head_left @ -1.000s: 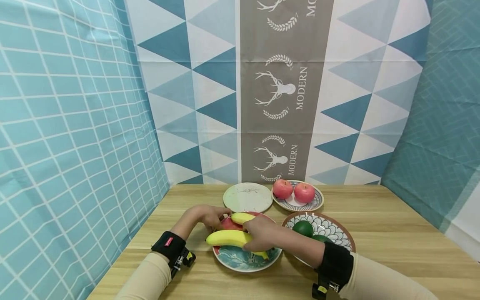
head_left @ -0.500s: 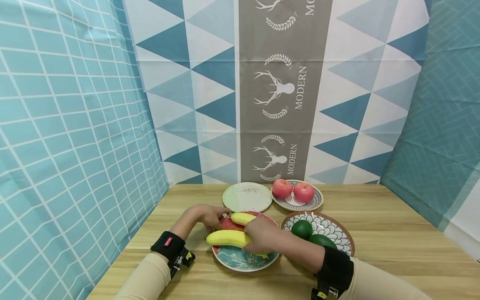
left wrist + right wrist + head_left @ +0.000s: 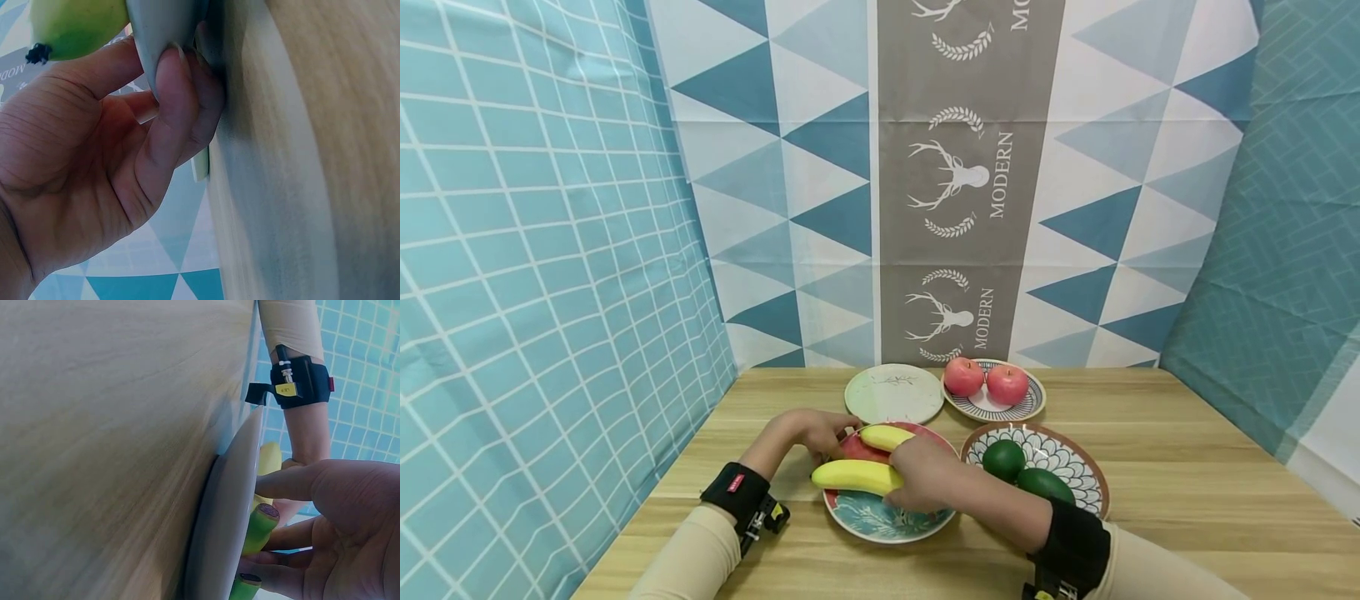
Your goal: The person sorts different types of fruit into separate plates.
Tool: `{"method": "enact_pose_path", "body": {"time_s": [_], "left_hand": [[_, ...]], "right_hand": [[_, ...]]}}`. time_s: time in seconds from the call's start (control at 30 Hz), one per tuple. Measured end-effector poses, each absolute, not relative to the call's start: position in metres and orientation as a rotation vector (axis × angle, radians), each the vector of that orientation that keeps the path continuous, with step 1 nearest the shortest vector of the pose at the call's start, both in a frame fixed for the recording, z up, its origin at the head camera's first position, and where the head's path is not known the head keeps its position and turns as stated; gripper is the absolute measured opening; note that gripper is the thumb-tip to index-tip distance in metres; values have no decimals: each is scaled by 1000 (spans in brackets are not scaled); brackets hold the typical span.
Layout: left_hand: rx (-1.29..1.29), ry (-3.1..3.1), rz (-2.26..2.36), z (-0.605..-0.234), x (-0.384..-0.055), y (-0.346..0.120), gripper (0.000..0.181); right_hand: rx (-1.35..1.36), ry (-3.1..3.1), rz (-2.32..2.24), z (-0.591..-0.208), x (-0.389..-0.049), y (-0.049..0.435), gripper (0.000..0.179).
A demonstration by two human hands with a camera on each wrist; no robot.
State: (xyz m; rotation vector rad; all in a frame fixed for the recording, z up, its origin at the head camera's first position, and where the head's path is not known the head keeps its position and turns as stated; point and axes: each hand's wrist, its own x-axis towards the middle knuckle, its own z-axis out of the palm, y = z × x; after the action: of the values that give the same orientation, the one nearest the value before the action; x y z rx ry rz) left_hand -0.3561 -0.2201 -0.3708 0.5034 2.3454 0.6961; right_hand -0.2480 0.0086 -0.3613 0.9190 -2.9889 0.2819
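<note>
Two yellow bananas lie across a red and teal plate [image 3: 887,527] in the head view: a front banana [image 3: 853,476] and a back banana [image 3: 886,437]. My left hand [image 3: 820,435] grips the plate's left rim; the left wrist view shows its fingers curled under the pale underside [image 3: 165,28]. My right hand [image 3: 925,473] reaches over the bananas' stem ends and covers them. In the right wrist view its thumb and fingers lie on either side of one green stem [image 3: 262,525], while another stem [image 3: 245,586] shows beyond the fingers.
Close on the right, a patterned bowl [image 3: 1093,471] holds dark green, avocado-like fruits [image 3: 1003,460]. Behind stand a pale plate [image 3: 895,396] and a small patterned dish [image 3: 1037,400] with two red apples [image 3: 1007,385]. A tiled-print curtain [image 3: 550,292] borders the table's left side.
The right hand has shifted slightly over the front banana, whose stem end is now hidden. The right forearm has dropped a little, uncovering more of the green fruit. The left hand stays put.
</note>
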Motion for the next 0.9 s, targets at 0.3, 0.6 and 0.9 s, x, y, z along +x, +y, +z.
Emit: {"method": "enact_pose_path", "body": {"time_s": [0.3, 0.6, 0.9], "left_hand": [[505, 2336, 704, -370, -355, -220, 50], [506, 2313, 717, -371, -355, -219, 48], [488, 2343, 708, -369, -353, -219, 46]], "right_hand": [[927, -2935, 313, -359, -246, 14, 35], [897, -2897, 422, -341, -244, 25, 49], [832, -2710, 482, -321, -252, 44, 38]]}}
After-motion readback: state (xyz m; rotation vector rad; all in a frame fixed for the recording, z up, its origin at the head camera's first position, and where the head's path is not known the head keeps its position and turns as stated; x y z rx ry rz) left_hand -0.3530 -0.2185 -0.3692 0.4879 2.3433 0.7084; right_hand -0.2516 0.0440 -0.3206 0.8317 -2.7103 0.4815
